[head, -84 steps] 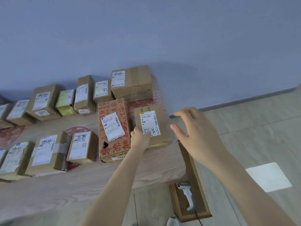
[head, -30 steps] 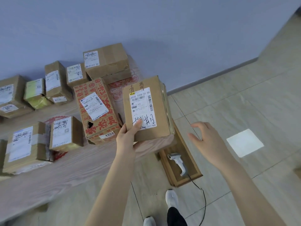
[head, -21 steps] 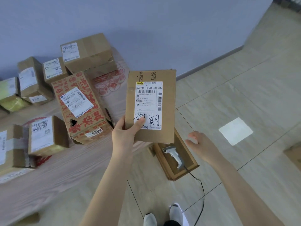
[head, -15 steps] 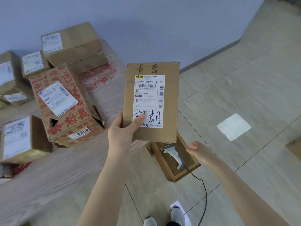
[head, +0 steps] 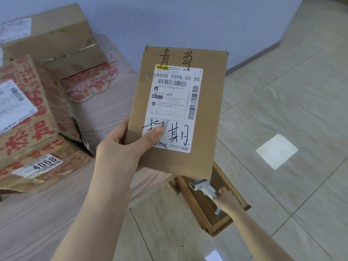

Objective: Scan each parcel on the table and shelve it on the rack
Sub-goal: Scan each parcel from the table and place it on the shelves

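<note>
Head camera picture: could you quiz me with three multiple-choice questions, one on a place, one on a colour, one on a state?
1. Where does the scanner lie?
A) on a chair
B) in the wooden tray
C) on a shelf

2. What colour is the print on the box stickered 4068?
A) green
B) red
C) blue

3. What is the left hand doing?
A) hanging empty
B) waving
C) gripping the brown parcel

Answers:
1 B, it rests inside the tray's rim.
2 B, red characters cover the cardboard.
3 C, it holds the parcel aloft by its lower edge.
</note>
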